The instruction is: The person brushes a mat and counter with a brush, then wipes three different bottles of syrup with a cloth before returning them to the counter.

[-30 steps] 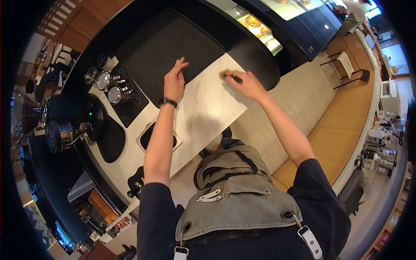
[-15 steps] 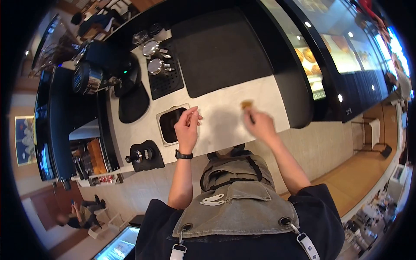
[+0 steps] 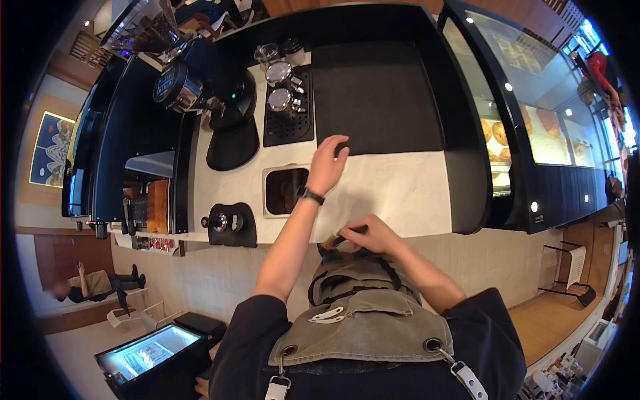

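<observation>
Your brush (image 3: 331,243) has moved to the counter's near edge (image 3: 427,235), bristles leftward from your gripping right hand (image 3: 375,235), left hand (image 3: 327,167) loosely spread.

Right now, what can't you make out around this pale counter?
Handle of the tan-bristled brush: head view, mostly hidden by the right hand.
Contents of the rectangular, steel-rimmed recess: head view, lost in its dark inside.
Lettering on the round, black-faced metal drum: head view, too small and blurred.
Clustered small items at lower right: head view, too small, partly cut off by the dark lens border.
</observation>
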Tool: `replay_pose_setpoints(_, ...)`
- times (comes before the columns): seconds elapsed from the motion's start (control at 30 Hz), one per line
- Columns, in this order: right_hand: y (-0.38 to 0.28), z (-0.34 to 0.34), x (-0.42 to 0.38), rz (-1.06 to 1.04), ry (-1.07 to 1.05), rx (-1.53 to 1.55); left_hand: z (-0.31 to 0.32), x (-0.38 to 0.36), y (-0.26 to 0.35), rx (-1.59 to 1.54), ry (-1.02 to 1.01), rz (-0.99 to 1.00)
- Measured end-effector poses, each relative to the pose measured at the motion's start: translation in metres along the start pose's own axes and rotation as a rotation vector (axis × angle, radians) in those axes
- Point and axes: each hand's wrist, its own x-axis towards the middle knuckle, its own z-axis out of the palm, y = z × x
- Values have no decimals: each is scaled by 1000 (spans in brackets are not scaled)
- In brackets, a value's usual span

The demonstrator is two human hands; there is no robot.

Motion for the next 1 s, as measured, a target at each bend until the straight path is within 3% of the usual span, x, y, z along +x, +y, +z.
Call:
replay_pose_setpoints(0.07, 11, -2, -24, -23, 223, 137, 45, 30, -33, 134, -94, 34)
replay_pose_setpoints(0.2, 50, -23, -64, 4, 612, 374, 80, 58, -38, 535, -246, 4)
replay_pose_setpoints(0.3, 74, -42, -86, 7, 772, 409, 83, 62, -50, 671, -283, 13)
replay_pose_setpoints(0.47, 101, -49, -92, 23, 874, 509, 73, 62, -53, 693, -315, 16)
replay_pose_setpoints(0.77, 92, -51, -85, 54, 861, 465, 70, 61, -45, 701, -337, -2)
replay_pose_setpoints(0.9, 55, -63, -87, -60, 811, 381, 76, 50, -46, 393, -161, 108)
replay_pose_setpoints(0.93, 33, -66, -88, -98, 813, 360, 75, 35, -26, 111, -112, 57)
replay_pose_setpoints(0.97, 13, -68, -88, -135, 814, 342, 54, 20, 15, -387, -253, -179)
replay_pose_setpoints(1.0, -2, -69, -86, -210, 812, 347, 56, -2, 16, -649, -321, -291)
